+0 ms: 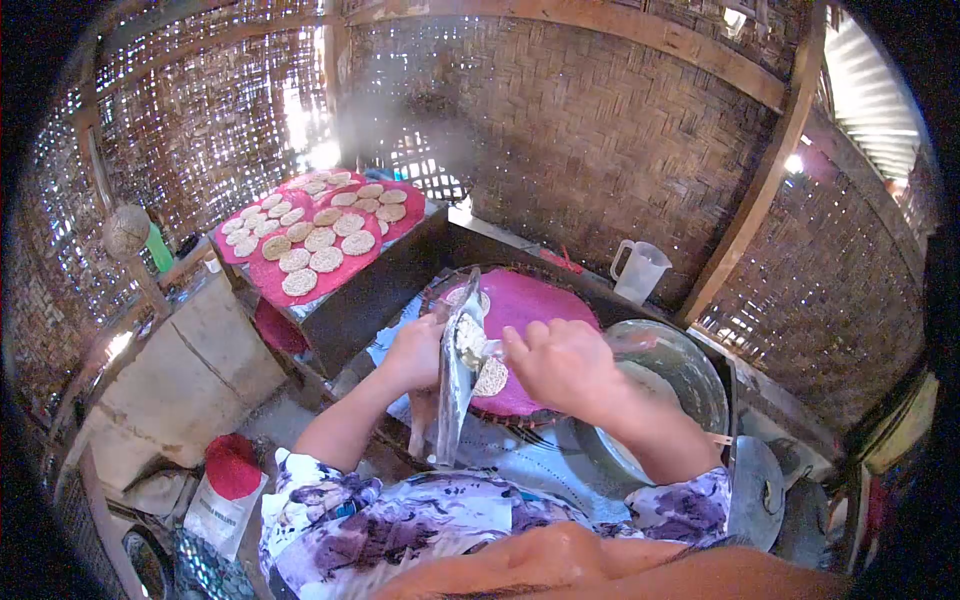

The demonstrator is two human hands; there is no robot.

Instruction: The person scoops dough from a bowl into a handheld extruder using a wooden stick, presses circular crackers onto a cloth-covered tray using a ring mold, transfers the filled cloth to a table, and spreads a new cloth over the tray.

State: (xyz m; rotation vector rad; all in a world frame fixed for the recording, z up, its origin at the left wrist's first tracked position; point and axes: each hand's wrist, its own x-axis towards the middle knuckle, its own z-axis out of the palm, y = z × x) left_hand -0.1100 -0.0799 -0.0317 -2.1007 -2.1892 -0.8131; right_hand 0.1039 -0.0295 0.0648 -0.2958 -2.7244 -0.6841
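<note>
My left hand (pixel 415 350) is closed round the edge of a long, narrow metal tray (pixel 456 390), which is tilted up and holds a pale, lumpy mixture (pixel 469 338). Against the mixture, my right hand (pixel 560 362) is closed on a small pale tool whose shape is mostly hidden by the fingers. Below both hands lies a round pink sheet (pixel 545 305) on a woven tray. A round pale disc (pixel 491 378) rests on the pink sheet beside the metal tray, and another disc shows partly behind it.
Many pale discs lie on pink sheets (pixel 262 278) at the back left. A large basin (pixel 705 375) stands at the right, below a clear plastic jug (pixel 640 272). Red tongs (pixel 561 260) lie near the woven wall. A red cloth (pixel 232 466) is at the lower left.
</note>
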